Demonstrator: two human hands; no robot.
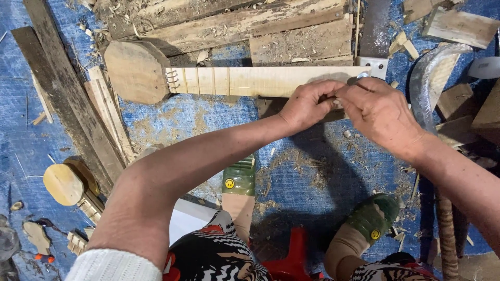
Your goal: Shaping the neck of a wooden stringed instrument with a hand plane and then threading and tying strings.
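**Small piece at risk of slipping at the board's end**

Pale wooden board (271,81) lying across the rough plank bench (245,26), round carved block (136,72) at its 9 o'clock end. Both hands meeting at the 3 o'clock end: left hand (308,104) with fingers curled and pressed together against the edge, right hand (379,112) pinching something small, too hidden to name. Likely trouble: a slip of the pinch, dropping the piece into the wood shavings (291,177) at 6 o'clock. Curved blade (429,78) close at 3 o'clock, a hazard to the right wrist.
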